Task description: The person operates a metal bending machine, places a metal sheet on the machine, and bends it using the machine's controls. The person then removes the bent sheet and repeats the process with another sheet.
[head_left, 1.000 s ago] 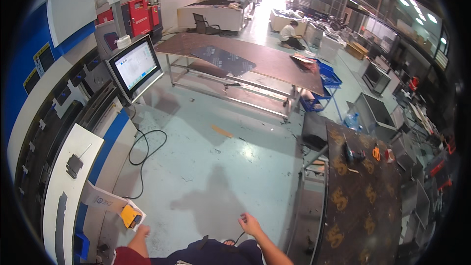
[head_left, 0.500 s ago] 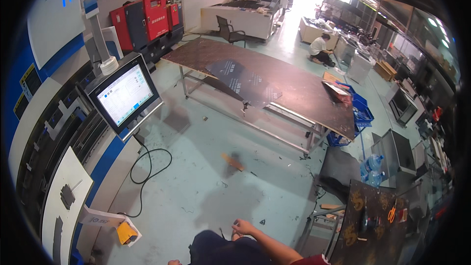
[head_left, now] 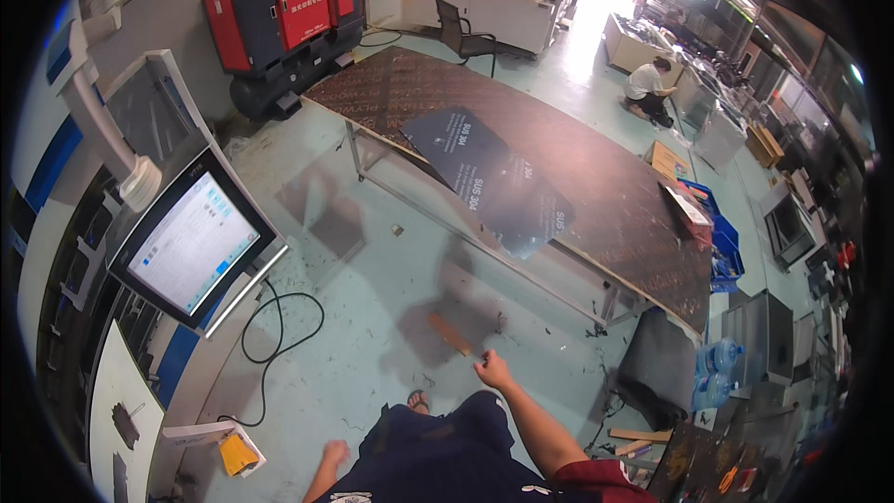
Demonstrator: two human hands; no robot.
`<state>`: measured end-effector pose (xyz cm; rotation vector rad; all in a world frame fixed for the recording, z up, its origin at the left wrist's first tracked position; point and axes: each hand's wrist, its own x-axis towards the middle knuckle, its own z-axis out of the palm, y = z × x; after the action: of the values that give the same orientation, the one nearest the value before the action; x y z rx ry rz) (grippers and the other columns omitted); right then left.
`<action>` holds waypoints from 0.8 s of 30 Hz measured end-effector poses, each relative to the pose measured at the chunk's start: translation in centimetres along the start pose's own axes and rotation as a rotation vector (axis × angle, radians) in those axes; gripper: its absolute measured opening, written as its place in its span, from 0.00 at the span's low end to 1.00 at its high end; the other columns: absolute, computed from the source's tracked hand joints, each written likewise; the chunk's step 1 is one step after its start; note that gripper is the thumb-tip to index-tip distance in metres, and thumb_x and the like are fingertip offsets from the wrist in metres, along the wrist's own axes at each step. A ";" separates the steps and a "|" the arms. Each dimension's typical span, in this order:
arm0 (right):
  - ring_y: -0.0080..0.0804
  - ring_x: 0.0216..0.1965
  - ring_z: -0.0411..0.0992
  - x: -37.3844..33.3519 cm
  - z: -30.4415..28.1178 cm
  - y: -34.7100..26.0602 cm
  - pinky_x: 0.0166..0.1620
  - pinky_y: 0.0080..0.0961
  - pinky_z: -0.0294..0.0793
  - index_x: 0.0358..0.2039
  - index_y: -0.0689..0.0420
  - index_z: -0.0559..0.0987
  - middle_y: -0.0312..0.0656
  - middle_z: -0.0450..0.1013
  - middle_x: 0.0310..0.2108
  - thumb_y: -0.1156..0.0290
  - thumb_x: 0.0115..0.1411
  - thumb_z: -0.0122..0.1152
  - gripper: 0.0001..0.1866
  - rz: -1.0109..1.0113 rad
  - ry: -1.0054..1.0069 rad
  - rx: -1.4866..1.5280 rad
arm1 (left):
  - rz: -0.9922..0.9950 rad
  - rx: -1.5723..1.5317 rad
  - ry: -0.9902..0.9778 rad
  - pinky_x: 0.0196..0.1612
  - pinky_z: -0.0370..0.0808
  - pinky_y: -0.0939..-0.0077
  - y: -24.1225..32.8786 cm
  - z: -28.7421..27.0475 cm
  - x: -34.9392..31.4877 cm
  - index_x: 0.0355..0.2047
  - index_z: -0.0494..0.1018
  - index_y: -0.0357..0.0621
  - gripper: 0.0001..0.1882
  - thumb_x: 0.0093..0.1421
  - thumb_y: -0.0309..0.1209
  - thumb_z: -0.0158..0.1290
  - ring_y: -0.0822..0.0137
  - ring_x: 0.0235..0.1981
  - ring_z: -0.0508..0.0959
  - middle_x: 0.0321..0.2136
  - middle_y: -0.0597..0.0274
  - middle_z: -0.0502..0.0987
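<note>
I am standing on the floor in front of a long brown plywood-topped table [head_left: 596, 214]. My right hand [head_left: 492, 370] hangs ahead of my body with its fingers curled in, and no object shows in it. Down by my left thigh is my left hand [head_left: 335, 453], small and smeared by motion, so its fingers cannot be made out. A dark, film-covered metal sheet [head_left: 494, 182] with pale print lies on the table, its near corner reaching past the front edge. Neither hand touches it.
To the left, a control screen [head_left: 196, 240] hangs on an arm beside a machine, with a black cable [head_left: 270, 354] looped below. An orange-brown strip [head_left: 450, 333] lies on the floor. At right stand water bottles [head_left: 715, 373] and a dark seat [head_left: 656, 363]. Far back, a person [head_left: 647, 91] crouches.
The table and metal sheet now appear nearer. My right hand has swung forward and to the right, and more of my left hand shows. The control screen sits lower and further left.
</note>
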<state>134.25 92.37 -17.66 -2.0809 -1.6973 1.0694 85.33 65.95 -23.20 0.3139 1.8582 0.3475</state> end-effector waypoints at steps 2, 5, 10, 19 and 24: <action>0.61 0.50 0.80 6.9 -2.7 -1.7 0.55 0.49 0.79 0.57 0.63 0.73 0.60 0.82 0.44 0.55 0.62 0.68 0.30 -0.079 0.032 -0.008 | 0.252 -0.054 0.226 0.29 0.79 0.67 9.6 -0.4 1.4 0.42 0.80 0.38 0.14 0.71 0.37 0.53 0.66 0.29 0.83 0.32 0.57 0.85; 0.58 0.49 0.80 19.1 -6.5 -5.6 0.52 0.48 0.80 0.55 0.61 0.72 0.59 0.82 0.45 0.56 0.59 0.71 0.30 -0.142 0.123 -0.101 | 0.535 -0.347 0.286 0.37 0.79 0.72 21.5 -0.3 0.1 0.50 0.78 0.39 0.15 0.76 0.38 0.50 0.68 0.36 0.84 0.40 0.57 0.85; 0.68 0.72 0.57 38.0 -11.5 -12.9 0.68 0.64 0.63 0.72 0.60 0.60 0.63 0.62 0.70 0.50 0.60 0.70 0.47 -0.173 0.095 -0.475 | 0.566 -0.397 0.547 0.42 0.79 0.73 26.8 7.2 -6.9 0.48 0.77 0.36 0.15 0.77 0.37 0.51 0.68 0.37 0.83 0.40 0.56 0.85; 0.73 0.74 0.54 50.1 -13.1 -12.9 0.68 0.74 0.61 0.80 0.51 0.52 0.62 0.50 0.78 0.66 0.71 0.52 0.39 -0.135 -0.030 -0.806 | 0.319 -0.360 0.588 0.44 0.83 0.69 29.0 22.3 -10.6 0.48 0.79 0.36 0.11 0.73 0.31 0.54 0.63 0.36 0.87 0.37 0.51 0.86; 0.56 0.58 0.75 44.7 -27.7 -9.4 0.59 0.51 0.75 0.65 0.57 0.76 0.55 0.75 0.61 0.71 0.67 0.54 0.26 -0.368 0.012 -0.617 | 0.338 -0.293 0.505 0.46 0.83 0.68 33.6 26.7 -7.9 0.49 0.79 0.37 0.12 0.72 0.31 0.55 0.61 0.39 0.88 0.39 0.50 0.87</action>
<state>148.17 143.31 -9.50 -1.9323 -2.5097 0.4521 114.53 95.98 -11.14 0.3610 2.2048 0.9959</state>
